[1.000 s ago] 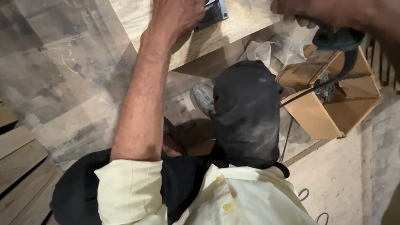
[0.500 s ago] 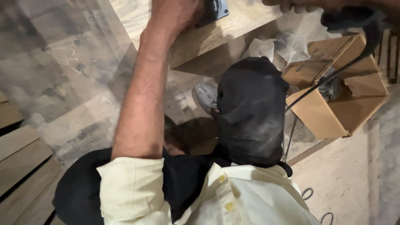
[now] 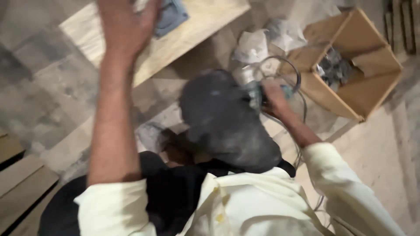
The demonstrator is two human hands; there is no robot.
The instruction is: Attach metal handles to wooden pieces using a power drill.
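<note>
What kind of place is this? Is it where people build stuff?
Probably a woodworking or building-site spot. A pale wooden board lies on the dusty floor, an open wooden box sits beside crumpled plastic wrap, and the right hand holds a corded power tool.

from my remote view: grey mottled stone-look floor (image 3: pixel 39 87) at left, pale wooden slats (image 3: pixel 17 183) in the lower-left corner, an open cardboard box (image 3: pixel 372 87) at upper right beside crumpled white wrapping (image 3: pixel 253 46), and lighter beige flooring (image 3: pixel 376 157) at right, all dimly lit.
</note>
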